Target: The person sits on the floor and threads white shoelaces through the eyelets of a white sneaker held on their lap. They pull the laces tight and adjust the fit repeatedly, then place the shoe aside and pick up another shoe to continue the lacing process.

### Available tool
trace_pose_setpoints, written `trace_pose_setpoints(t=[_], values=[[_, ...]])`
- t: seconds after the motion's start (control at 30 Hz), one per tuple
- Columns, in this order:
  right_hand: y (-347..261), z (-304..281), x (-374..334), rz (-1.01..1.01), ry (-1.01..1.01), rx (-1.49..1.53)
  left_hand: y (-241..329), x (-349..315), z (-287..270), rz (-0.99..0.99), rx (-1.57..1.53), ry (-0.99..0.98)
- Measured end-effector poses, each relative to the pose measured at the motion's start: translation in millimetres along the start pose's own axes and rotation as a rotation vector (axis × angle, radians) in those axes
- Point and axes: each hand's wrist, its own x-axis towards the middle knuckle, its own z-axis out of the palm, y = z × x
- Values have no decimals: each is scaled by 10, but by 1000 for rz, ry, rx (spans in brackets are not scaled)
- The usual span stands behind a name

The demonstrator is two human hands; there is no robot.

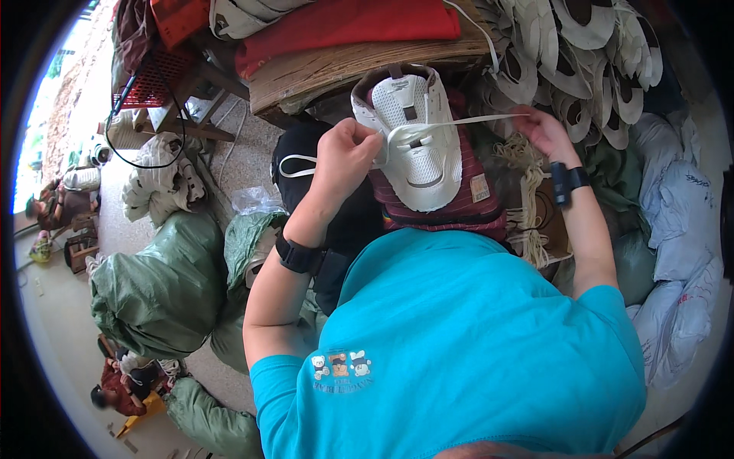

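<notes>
A white shoe upper point(442, 172) with perforated panels lies on a dark red striped cloth or bag point(459, 216) in front of me. An off-white shoelace point(466, 121) is threaded through it and runs taut to the right. My left hand point(348, 153) is closed at the upper's left edge, pinching the lace; a loop of lace sticks out to its left. Out to the right, my right hand point(547, 135) grips the far stretch of the same lace between thumb and fingers. The fingertips of the left hand are partly hidden.
Beyond the upper stands a wooden bench point(336, 73) with red cloth point(352, 34). Many white shoe pieces point(581, 61) hang at the far right. A bundle of laces point(531, 203) hangs by a box. Green sacks point(164, 283) lie left, pale sacks point(680, 229) right. People sit far left.
</notes>
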Motion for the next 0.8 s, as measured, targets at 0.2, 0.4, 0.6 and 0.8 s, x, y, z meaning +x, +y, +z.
trace_pose_setpoints(t=[0.2,0.4,0.6,0.8], values=[[-283,-1648,375,-290,267,284,333,68,105,496,824,208],[-242,459,-657,-352,19,-354,374,-2,-79,715,799,66],[-29,1594,-1252,-379,-516,-626,602,146,-374,623,672,-208],[125,1847,-1191,-619,-524,-920,532,220,-413,594,694,-296]])
